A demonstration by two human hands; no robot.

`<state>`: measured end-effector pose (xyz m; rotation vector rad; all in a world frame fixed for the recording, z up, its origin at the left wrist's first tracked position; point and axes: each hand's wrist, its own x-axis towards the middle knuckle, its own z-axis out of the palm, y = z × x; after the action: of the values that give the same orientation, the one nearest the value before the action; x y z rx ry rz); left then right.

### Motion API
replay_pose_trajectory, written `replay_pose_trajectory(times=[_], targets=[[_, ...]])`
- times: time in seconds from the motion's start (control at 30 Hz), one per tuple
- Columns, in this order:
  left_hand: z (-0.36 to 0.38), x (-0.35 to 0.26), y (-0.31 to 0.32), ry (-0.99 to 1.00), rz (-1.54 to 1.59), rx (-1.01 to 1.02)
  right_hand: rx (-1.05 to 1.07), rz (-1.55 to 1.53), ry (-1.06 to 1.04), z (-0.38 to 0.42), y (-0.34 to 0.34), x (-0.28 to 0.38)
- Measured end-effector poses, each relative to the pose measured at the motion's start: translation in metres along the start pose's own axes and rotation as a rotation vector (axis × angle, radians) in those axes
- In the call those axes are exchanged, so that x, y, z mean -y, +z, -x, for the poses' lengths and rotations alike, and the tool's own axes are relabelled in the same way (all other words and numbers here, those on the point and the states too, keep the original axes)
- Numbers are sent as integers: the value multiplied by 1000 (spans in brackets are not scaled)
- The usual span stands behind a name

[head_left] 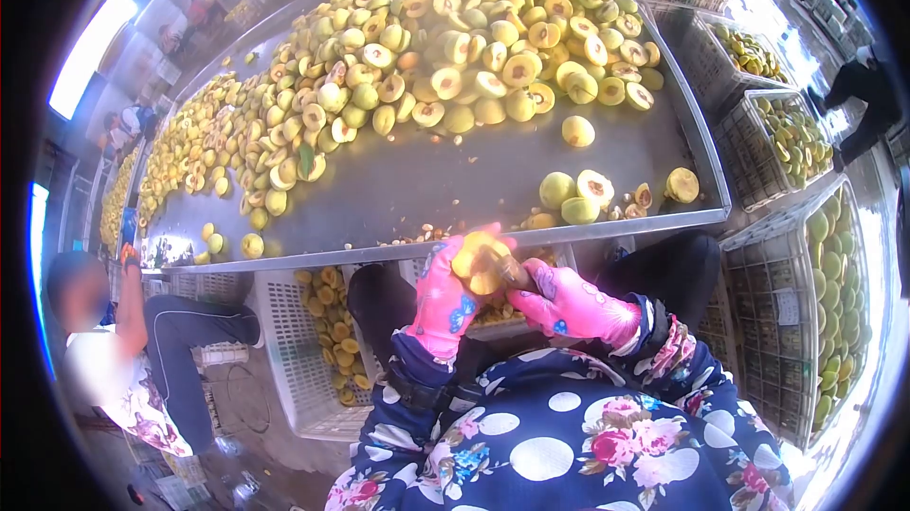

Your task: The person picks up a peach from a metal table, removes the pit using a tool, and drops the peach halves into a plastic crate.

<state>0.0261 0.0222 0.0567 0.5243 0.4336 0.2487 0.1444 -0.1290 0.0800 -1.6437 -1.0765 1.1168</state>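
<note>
Left hand: a yellow peach is being gripped, right by the near rim of the bench.
Right hand: clenched, a small brown tool is held against that peach.
Below: peach halves are held in a white crate.
Beyond: the bench is heaped with a peach pile.

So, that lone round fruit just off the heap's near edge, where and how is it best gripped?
Probably around the widest part of the lone fruit, from the wearer's side of the metal table: its visible surface is rounded, no cut face shows, and bare metal surrounds it, with the heap beyond.
</note>
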Motion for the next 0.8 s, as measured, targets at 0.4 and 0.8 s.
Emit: replay_pose_trajectory(times=[0.4, 0.8], targets=[[-3, 22, 11, 245, -193, -150, -98, 69, 38, 1, 15, -5], [-2, 10, -15, 41, -454, -70, 123, 199, 8, -2, 5, -20]])
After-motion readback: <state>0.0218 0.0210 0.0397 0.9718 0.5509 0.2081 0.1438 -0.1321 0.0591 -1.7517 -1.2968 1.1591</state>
